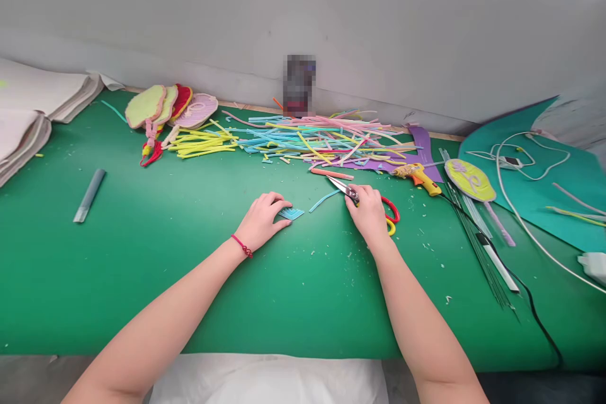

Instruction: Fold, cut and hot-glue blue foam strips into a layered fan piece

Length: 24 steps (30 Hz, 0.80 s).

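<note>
Near the middle of the green desk (142,278), the left hand (261,219) pins a blue piece (291,213) under curled fingers while the right hand (368,211) grips scissors (348,191) just beside it, seemingly between cuts, so the blades need aligning.

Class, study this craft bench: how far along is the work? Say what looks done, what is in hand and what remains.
Done: several finished fan shapes lie stacked at the back left, and a yellow-green fan lies near the glue gun. In hand: the left hand presses a small blue strip panel; the right hand holds scissors. Left: a large heap of coloured strips, so probably plenty.
</note>
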Available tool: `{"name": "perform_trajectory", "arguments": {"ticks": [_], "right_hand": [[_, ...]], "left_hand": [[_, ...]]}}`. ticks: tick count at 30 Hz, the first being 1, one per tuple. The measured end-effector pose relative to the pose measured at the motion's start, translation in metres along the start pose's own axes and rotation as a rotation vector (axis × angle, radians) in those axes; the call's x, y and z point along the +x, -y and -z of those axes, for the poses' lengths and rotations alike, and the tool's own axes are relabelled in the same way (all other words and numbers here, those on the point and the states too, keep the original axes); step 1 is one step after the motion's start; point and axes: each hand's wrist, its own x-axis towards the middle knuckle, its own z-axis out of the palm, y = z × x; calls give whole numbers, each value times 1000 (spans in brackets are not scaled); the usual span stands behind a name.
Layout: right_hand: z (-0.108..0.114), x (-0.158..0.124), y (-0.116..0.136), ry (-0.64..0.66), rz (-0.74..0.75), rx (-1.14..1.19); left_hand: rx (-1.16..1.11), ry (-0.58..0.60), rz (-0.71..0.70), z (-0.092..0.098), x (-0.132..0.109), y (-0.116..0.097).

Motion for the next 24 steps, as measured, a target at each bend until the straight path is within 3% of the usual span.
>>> {"name": "perform_trajectory", "arguments": {"ticks": [5,13,24], "right_hand": [[1,1,2,25,-61,-112],[9,5,0,37,-118,-3],[15,5,0,191,-223,87]], "left_hand": [[29,-5,-16,-1,-1,0],[18,-12,-25,0,0,1],[19,-6,-24,0,0,0]]}}
